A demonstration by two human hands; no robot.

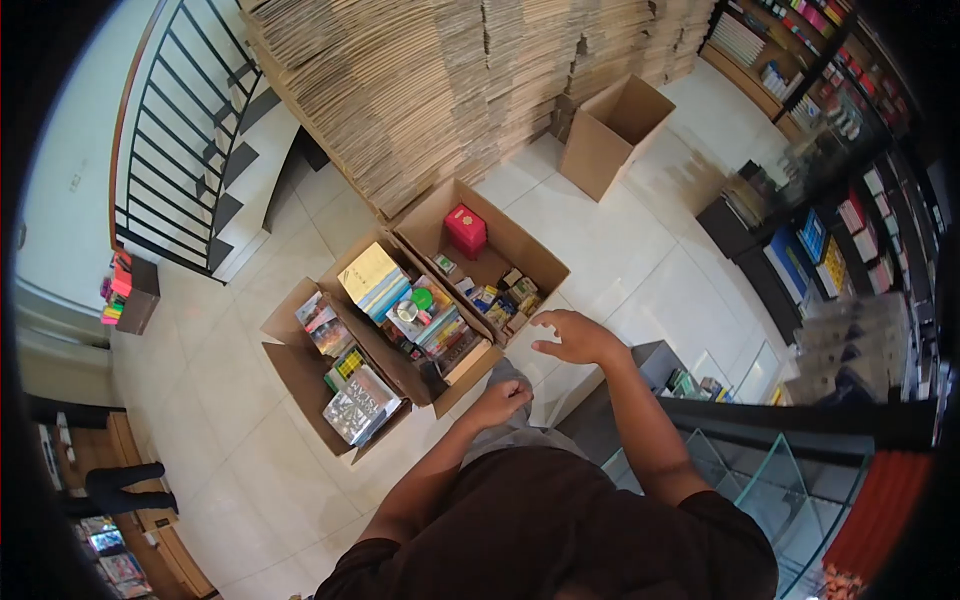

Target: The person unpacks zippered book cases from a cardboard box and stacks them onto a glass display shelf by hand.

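My left hand [500, 403] is curled into a loose fist over my grey trousers, with nothing showing out of it. To its right, my right hand [574, 337] hangs in the air with thumb and fingers apart, holding nothing. Just beyond it stands an open cardboard box [548, 262] with a red box [465, 231] and several small packs [497, 300] inside. Left of that, a second carton holds a yellow box [370, 273], a green-lidded container [421, 299] and books or packs. The leftmost carton [290, 375] contains plastic-wrapped books [360, 408].
Tall stacks of flattened cardboard [400, 100] line the back. An open carton [598, 150] stands on the tiled floor [250, 400]. Stairs with a black railing [180, 150] rise at the left. Glass shelving [770, 480] and stocked shelves [820, 245] flank my right side.
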